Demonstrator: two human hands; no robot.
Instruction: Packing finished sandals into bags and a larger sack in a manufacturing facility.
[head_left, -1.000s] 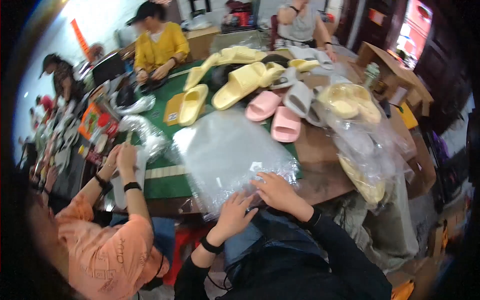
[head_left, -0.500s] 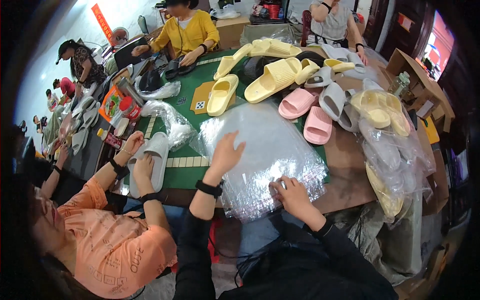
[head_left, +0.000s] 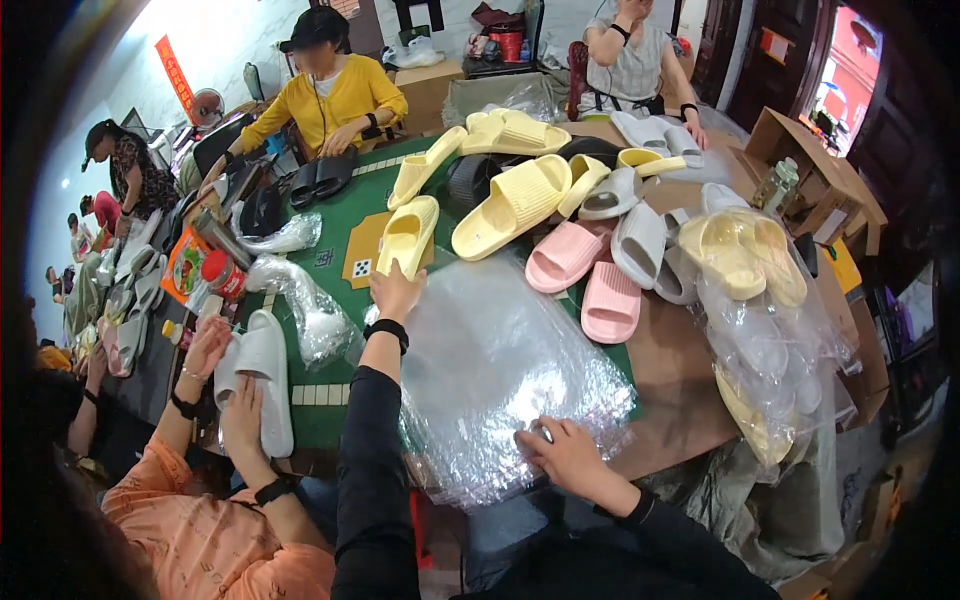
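Note:
My left hand [head_left: 398,292] has its fingers on the near end of a pale yellow slipper [head_left: 410,232], which lies partly over a tan card on the green tabletop. The underside of the grip is hidden. A stack of clear plastic bags [head_left: 480,340] spreads in front of me. On its near right part rests my right hand [head_left: 570,460], fingers bent, with a small silvery thing [head_left: 545,433] at the thumb and forefinger that I cannot make out. Beyond the bags lie a pink slipper [head_left: 611,303] and a large yellow slipper [head_left: 512,207].
Grey slippers [head_left: 638,245] are heaped beyond the pink ones. Bagged slippers [head_left: 745,255] hang over the right edge by a cardboard box [head_left: 815,165]. At left, a co-worker's hands hold white slippers [head_left: 265,385], near crumpled plastic [head_left: 305,310] and a red-lidded jar [head_left: 222,272].
My left hand has reached forward and left from above the bags to the yellow slipper. My right hand stays on the bags. The whole view has shifted slightly.

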